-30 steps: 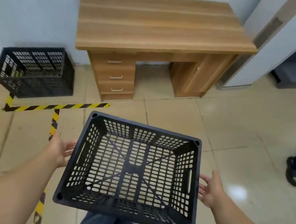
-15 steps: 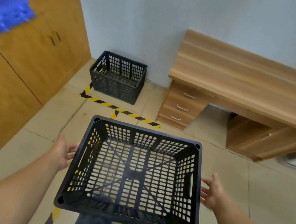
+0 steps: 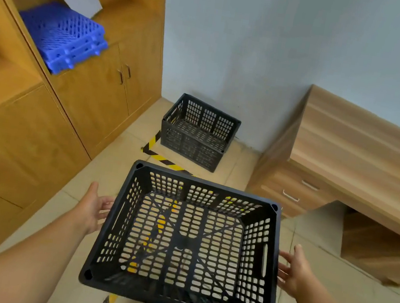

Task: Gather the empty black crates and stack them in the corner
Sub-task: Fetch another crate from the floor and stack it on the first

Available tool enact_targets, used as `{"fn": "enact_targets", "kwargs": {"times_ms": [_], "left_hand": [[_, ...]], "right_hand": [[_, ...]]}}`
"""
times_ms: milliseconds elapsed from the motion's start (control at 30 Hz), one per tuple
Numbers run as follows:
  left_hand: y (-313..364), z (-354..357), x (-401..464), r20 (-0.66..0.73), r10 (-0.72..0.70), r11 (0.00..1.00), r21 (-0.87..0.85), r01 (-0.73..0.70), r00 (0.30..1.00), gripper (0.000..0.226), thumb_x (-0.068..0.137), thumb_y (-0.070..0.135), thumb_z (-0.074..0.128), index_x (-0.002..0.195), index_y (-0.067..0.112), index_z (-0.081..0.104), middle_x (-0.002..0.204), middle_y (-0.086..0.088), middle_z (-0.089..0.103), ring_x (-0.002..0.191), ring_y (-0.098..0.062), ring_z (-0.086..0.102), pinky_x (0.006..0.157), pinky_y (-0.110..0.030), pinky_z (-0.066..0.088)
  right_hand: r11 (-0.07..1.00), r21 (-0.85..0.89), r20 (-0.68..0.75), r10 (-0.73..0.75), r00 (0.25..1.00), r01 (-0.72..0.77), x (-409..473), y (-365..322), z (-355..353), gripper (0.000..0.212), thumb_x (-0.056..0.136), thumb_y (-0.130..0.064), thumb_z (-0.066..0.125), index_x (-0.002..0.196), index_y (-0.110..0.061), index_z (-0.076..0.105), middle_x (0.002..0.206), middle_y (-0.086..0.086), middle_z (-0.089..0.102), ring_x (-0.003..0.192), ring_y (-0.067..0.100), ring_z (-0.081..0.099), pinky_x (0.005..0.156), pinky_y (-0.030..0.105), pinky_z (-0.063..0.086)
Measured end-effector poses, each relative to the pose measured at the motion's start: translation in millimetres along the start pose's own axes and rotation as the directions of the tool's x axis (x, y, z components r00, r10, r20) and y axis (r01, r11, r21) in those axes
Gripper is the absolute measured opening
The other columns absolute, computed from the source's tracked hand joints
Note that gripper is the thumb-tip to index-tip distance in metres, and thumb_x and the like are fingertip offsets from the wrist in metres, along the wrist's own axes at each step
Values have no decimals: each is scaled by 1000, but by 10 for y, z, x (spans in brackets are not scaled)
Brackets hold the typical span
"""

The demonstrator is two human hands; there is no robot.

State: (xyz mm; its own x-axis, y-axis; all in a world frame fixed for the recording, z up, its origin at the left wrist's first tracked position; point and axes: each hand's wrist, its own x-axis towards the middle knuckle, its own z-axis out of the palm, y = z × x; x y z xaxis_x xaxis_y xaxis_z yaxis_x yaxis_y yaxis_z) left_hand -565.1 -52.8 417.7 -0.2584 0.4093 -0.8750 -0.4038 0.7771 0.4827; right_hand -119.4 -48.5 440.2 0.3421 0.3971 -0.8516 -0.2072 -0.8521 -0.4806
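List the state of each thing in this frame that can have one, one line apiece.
Carried black crate: empty, upright, off the floor, held at its two short sides.
Left hand: pressed against the crate's left side.
Right hand: pressed against the crate's right side.
Corner black crate: empty, upright on the floor, nothing stacked on it.
Cabinet doors: shut.
Desk drawers: shut.
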Motion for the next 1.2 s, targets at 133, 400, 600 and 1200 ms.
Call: {"fn": "enact_targets", "kwargs": {"times_ms": [133,400,600,1200], "left_hand": [[412,-105,200,-7,12,999,-33,-13,1000,82,88,70,13,126,10,52,122,-13,56,115,-27,47,89,-45,37],[1154,-20,647,-51,36,997,-66,-39,998,76,90,67,13,122,10,53,118,-13,56,113,-28,46,93,-49,34],[1885,291,1079,-82,33,997,-65,-39,996,76,90,67,14,121,10,53,123,-14,54,121,-31,44,100,-52,31],[4146,1280,2215,-39,48,996,-67,-51,998,77,90,68,15,115,9,59,119,-13,56,116,-28,45,105,-52,31]], "right_hand": [[1000,-6,19,-28,999,28,42,-325,451,58,96,-57,22,114,-11,52,93,16,56,83,27,53,68,36,43],[999,-10,50,-31,998,32,380,-1119,1194,61,94,-60,22,110,-10,53,88,15,55,77,25,52,62,33,39],[1000,15,64,17,998,-18,770,-1861,1679,64,95,-59,22,121,-9,53,88,17,53,81,29,52,66,36,41],[994,107,50,30,998,-36,1562,-3832,2733,64,97,-55,25,131,-7,49,105,21,57,96,35,56,99,50,42]]}}
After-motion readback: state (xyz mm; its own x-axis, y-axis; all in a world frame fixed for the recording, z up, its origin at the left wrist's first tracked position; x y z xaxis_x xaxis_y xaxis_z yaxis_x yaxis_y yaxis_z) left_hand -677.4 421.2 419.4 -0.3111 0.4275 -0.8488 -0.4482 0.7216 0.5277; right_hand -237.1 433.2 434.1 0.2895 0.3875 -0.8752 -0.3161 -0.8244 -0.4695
